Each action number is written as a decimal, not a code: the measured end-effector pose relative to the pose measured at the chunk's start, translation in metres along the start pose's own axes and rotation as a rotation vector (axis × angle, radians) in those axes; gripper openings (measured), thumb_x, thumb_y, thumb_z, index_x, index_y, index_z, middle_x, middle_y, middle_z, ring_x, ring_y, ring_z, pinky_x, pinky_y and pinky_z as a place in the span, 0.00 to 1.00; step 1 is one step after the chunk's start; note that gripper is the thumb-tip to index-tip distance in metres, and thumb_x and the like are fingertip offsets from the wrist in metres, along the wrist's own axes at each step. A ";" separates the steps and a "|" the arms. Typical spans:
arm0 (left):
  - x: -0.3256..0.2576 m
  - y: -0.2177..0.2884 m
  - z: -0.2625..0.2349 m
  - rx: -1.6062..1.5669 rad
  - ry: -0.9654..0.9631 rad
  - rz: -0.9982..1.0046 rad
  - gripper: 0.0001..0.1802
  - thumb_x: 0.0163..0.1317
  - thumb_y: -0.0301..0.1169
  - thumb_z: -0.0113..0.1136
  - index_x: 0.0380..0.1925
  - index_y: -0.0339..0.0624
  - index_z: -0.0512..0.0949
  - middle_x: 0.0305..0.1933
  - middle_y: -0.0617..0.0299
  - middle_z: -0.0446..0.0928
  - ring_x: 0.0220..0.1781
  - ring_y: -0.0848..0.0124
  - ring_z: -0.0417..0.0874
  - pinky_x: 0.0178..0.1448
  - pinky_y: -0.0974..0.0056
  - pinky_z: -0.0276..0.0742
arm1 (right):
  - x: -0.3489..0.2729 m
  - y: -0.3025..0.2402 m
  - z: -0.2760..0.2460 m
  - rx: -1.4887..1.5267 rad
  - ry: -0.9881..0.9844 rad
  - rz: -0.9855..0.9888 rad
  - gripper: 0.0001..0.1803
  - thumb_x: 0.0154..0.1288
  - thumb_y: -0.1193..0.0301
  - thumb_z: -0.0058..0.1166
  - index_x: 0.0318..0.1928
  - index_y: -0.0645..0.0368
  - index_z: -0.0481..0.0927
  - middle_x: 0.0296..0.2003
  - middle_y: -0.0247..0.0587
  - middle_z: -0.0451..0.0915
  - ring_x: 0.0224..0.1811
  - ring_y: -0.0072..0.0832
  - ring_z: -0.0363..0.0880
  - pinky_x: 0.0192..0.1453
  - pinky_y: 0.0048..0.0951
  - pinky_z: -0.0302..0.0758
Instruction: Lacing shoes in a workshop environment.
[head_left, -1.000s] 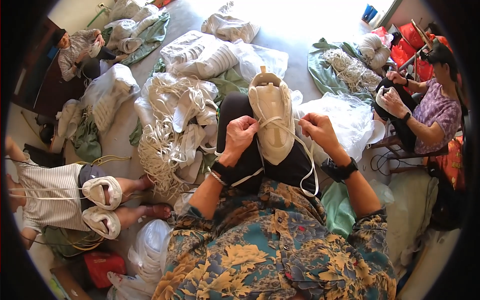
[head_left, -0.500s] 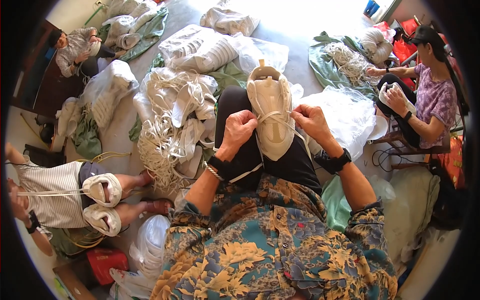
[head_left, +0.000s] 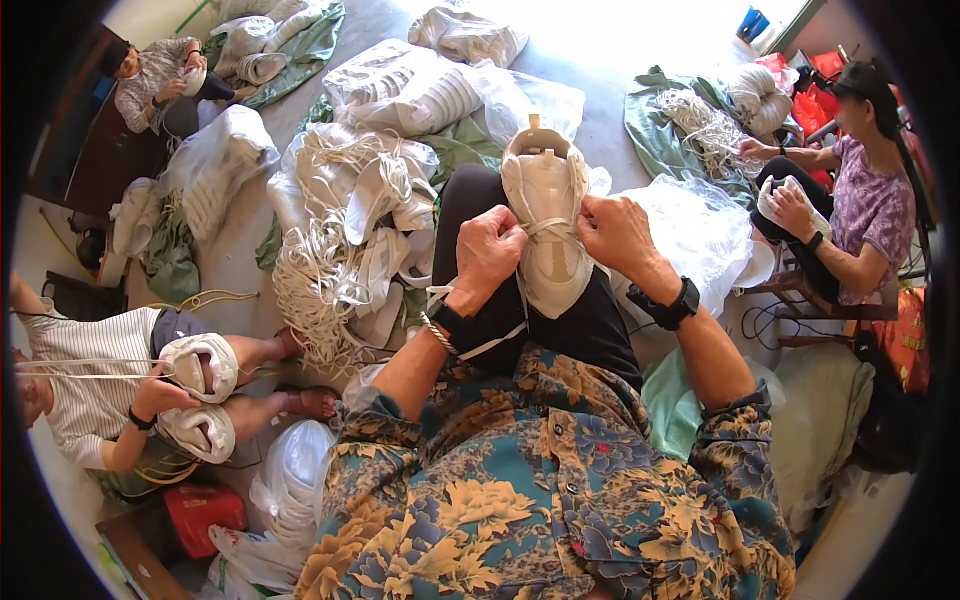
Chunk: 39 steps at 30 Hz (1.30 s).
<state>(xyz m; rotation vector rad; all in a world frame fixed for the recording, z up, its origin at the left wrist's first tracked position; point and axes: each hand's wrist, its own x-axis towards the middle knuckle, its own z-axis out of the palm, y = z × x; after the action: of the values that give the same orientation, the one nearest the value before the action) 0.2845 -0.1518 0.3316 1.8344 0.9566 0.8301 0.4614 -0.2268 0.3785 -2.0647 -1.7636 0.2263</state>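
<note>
A cream sneaker [head_left: 552, 270] rests on my thighs, its toe toward me and its heel opening away. Closed at the shoe's left side, my left hand [head_left: 490, 250] pinches a shoelace [head_left: 548, 229] that crosses the tongue. At the right side my right hand [head_left: 618, 238] is also closed, pinching lace near the eyelets. The exact grip of the fingertips is partly hidden. Loose lace [head_left: 497, 342] trails below my left wrist across my dark trousers.
Left of my knee lies a heap of shoe uppers and laces [head_left: 325, 270]. Bagged shoes [head_left: 400, 95] lie beyond, plastic bags [head_left: 685, 235] to the right. Co-workers sit at the left [head_left: 100, 370], far left [head_left: 150, 90] and right [head_left: 865, 190], each handling shoe parts.
My hands have drawn closer to the shoe's sides, and the crossing lace lies tighter over the tongue. The near-left co-worker's hand has come down to the shoes on their lap.
</note>
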 end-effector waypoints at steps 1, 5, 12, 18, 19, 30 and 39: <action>0.001 0.001 0.002 0.110 0.038 0.065 0.06 0.48 0.28 0.53 0.19 0.35 0.74 0.17 0.50 0.75 0.18 0.60 0.77 0.26 0.61 0.71 | 0.001 0.001 0.000 -0.010 -0.002 0.006 0.10 0.51 0.68 0.46 0.21 0.62 0.75 0.20 0.53 0.76 0.25 0.49 0.77 0.32 0.47 0.71; 0.002 0.007 0.009 0.319 0.031 0.195 0.07 0.49 0.29 0.52 0.22 0.36 0.73 0.20 0.46 0.75 0.26 0.48 0.78 0.30 0.51 0.72 | 0.003 0.007 0.000 0.020 -0.032 0.006 0.10 0.52 0.68 0.47 0.21 0.61 0.75 0.20 0.53 0.76 0.26 0.49 0.77 0.33 0.47 0.72; -0.003 0.031 0.000 0.491 0.113 0.339 0.10 0.44 0.25 0.60 0.30 0.41 0.75 0.41 0.48 0.71 0.47 0.52 0.72 0.44 0.55 0.69 | -0.003 0.020 -0.015 0.174 -0.009 -0.093 0.16 0.52 0.71 0.50 0.44 0.57 0.73 0.28 0.50 0.79 0.34 0.48 0.79 0.38 0.46 0.74; 0.019 0.040 -0.025 0.832 -0.193 0.759 0.13 0.42 0.27 0.63 0.33 0.43 0.78 0.51 0.49 0.67 0.59 0.49 0.64 0.56 0.51 0.62 | 0.014 0.022 -0.022 0.081 -0.182 -0.330 0.16 0.49 0.78 0.50 0.42 0.58 0.76 0.33 0.53 0.79 0.38 0.46 0.78 0.39 0.43 0.73; 0.023 0.039 -0.026 0.820 -0.225 0.793 0.10 0.43 0.28 0.62 0.30 0.42 0.79 0.52 0.48 0.68 0.59 0.49 0.64 0.56 0.51 0.62 | 0.017 0.023 -0.021 0.065 -0.244 -0.315 0.14 0.50 0.77 0.48 0.41 0.59 0.75 0.32 0.53 0.78 0.37 0.47 0.78 0.40 0.43 0.72; 0.035 0.032 -0.028 0.736 -0.312 0.831 0.06 0.43 0.29 0.59 0.25 0.43 0.78 0.43 0.56 0.70 0.54 0.55 0.67 0.56 0.51 0.59 | 0.011 0.013 -0.005 0.169 -0.094 -0.185 0.09 0.47 0.77 0.46 0.31 0.61 0.78 0.24 0.53 0.78 0.31 0.48 0.78 0.36 0.45 0.72; 0.037 0.043 -0.006 0.876 -0.452 0.270 0.14 0.52 0.39 0.53 0.26 0.41 0.81 0.47 0.54 0.68 0.51 0.55 0.68 0.57 0.43 0.57 | 0.019 0.016 0.000 0.050 -0.233 -0.126 0.09 0.43 0.78 0.50 0.30 0.59 0.78 0.28 0.51 0.79 0.35 0.48 0.78 0.37 0.42 0.72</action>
<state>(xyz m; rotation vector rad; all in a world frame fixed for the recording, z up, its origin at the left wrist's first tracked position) 0.3091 -0.1307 0.3786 2.7878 0.8359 0.0798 0.4797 -0.2107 0.3746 -1.9487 -1.9938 0.4856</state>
